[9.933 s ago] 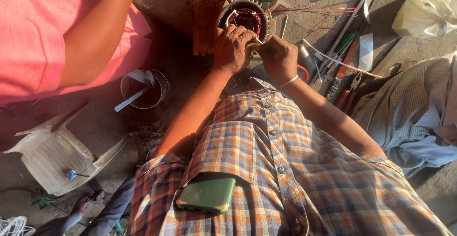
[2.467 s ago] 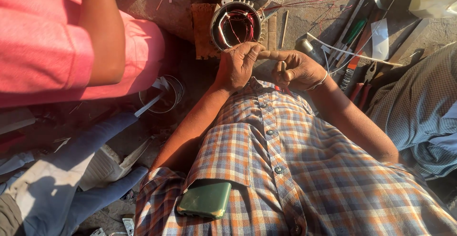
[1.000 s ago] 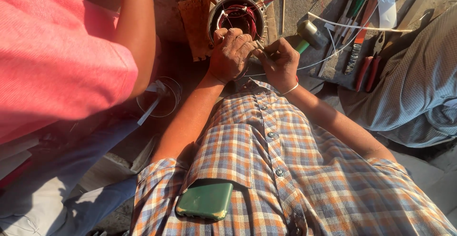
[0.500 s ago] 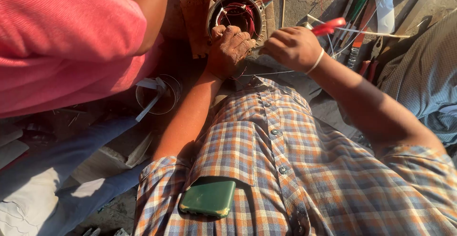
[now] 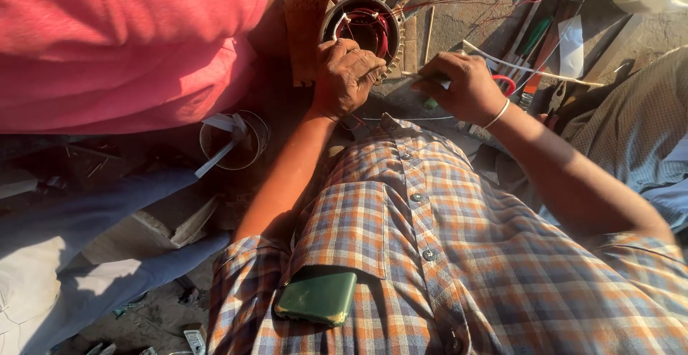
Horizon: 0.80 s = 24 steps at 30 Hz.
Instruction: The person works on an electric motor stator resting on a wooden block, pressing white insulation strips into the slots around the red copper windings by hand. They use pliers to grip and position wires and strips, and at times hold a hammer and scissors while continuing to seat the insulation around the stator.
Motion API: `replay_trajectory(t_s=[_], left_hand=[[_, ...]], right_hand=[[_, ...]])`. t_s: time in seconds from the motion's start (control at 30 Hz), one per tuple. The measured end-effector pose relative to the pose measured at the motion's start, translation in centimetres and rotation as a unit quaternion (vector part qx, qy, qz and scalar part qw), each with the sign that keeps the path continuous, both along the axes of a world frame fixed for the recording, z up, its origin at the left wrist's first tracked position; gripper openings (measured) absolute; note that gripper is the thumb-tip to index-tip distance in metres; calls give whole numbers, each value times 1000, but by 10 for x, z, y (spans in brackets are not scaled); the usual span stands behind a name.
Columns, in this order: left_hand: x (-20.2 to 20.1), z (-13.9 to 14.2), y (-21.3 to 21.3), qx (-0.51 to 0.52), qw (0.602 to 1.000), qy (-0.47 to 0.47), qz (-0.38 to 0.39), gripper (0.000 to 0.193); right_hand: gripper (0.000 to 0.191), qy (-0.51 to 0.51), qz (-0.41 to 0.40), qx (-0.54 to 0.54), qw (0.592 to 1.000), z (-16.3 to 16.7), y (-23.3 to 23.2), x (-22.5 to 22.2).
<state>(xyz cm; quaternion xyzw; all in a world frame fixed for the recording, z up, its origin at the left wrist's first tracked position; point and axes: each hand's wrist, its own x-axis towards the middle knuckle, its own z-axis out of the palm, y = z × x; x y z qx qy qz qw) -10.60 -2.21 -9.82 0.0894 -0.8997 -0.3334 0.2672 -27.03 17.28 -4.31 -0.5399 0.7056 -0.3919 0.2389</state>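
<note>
A dusty concrete floor point(image 5: 459, 18) in hard sunlight carries the work. On it sits a round motor stator point(image 5: 360, 29) with a toothed metal rim and red and pale wires looped inside; thin red wires trail off to the right. The left hand point(image 5: 346, 75) rests curled on the stator's near edge, fingers bent over the rim. The right hand point(image 5: 462, 86), just beside it and closed, grips a thin pale stick pointing toward the stator, along with something green that is mostly hidden. Beyond the right hand lie tools point(image 5: 534, 47), among them a green-handled one and red-handled pliers. A person in a pink shirt point(image 5: 122, 40) leans in at upper left. A green phone point(image 5: 317, 296) sits in the checked shirt's pocket.
</note>
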Motion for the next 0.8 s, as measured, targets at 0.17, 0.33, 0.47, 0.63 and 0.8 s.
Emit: replay_trajectory(t_s=[0.17, 0.33, 0.47, 0.63, 0.8], left_hand=[[2, 4, -1, 45, 999, -13, 18, 10], [0, 3, 1, 67, 997, -26, -11, 11], [-2, 4, 6, 32, 999, -38, -6, 13], [0, 6, 6, 40, 995, -86, 10, 14], [-1, 3, 2, 12, 998, -56, 12, 7]], right_hand=[[13, 42, -8, -7, 999, -8, -10, 12], [24, 102, 59, 44, 992, -4, -29, -5], [35, 61, 83, 62, 993, -5, -43, -16], [33, 24, 98, 78, 992, -9, -57, -17], [31, 5, 119, 131, 984, -9, -60, -25]])
